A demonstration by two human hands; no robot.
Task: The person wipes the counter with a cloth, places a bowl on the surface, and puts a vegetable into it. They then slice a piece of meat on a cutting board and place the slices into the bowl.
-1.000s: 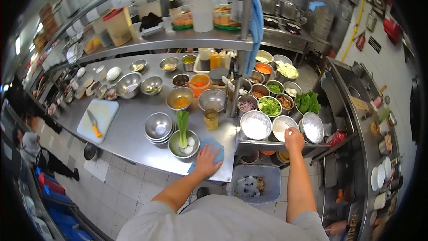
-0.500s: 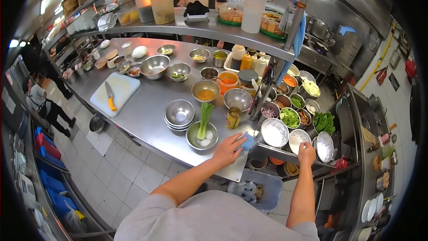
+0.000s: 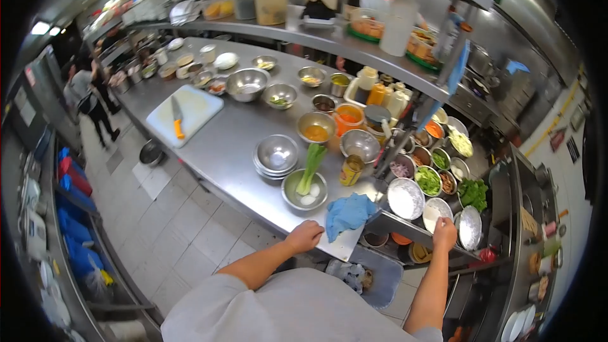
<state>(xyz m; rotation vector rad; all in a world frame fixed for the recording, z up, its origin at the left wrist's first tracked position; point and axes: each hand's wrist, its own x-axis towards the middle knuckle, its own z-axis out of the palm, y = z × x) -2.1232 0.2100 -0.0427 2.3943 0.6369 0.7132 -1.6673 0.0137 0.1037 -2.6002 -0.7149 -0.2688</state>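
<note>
My left hand (image 3: 305,237) is curled closed at the front edge of the steel table, apart from the blue cloth (image 3: 350,214), which lies crumpled on the corner. I see nothing in its fingers. My right hand (image 3: 444,233) is closed on the near rim of a metal bowl (image 3: 436,211) with white contents. On either side of that bowl are another white-coated bowl (image 3: 405,199) and a tilted one (image 3: 470,228). Behind the cloth, a steel bowl (image 3: 291,200) holds a green stalk (image 3: 312,168) and white round pieces (image 3: 308,199). A tin can (image 3: 351,170) stands nearby.
A white cutting board (image 3: 196,111) carries an orange-handled knife (image 3: 177,120). Stacked steel bowls (image 3: 276,154) stand on the table. Containers of cut vegetables (image 3: 429,180) fill the right side. A grey bin (image 3: 385,282) is below the corner. Two people (image 3: 88,98) stand far left.
My left hand has let go of the blue cloth and drawn back left to the table edge. The cloth now lies spread wider. My right hand stays at the bowl. The view has shifted.
</note>
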